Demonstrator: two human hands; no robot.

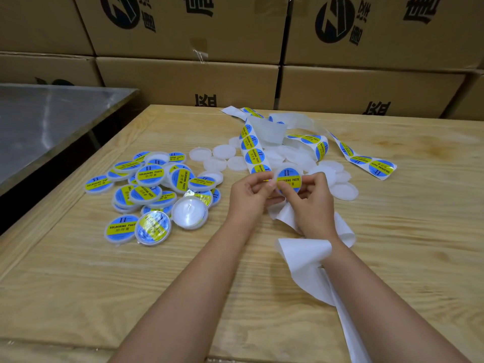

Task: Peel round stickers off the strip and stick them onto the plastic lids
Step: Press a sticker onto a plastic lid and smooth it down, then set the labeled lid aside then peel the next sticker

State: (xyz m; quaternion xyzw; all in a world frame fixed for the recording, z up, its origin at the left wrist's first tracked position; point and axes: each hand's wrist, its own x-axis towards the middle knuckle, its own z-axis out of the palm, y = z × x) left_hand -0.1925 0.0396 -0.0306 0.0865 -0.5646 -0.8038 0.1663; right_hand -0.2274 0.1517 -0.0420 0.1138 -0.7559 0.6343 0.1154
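Over the wooden worktop (78, 284), the left hand (250, 191) and right hand (313, 201) each keep a closed grip on one plastic lid (277, 174), fingers pinching its rim, with a blue-and-yellow round sticker (289, 180) on its face. The sticker strip (253, 150) trails behind it across bare lids (223, 152). Stickered lids (149, 186) are heaped to the left.

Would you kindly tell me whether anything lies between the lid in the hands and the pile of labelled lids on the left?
Nothing visible does. The left hand and right hand hold the lid, and only bare table lies between it and the pile of labelled lids. The sticker strip and plain lids sit farther back.
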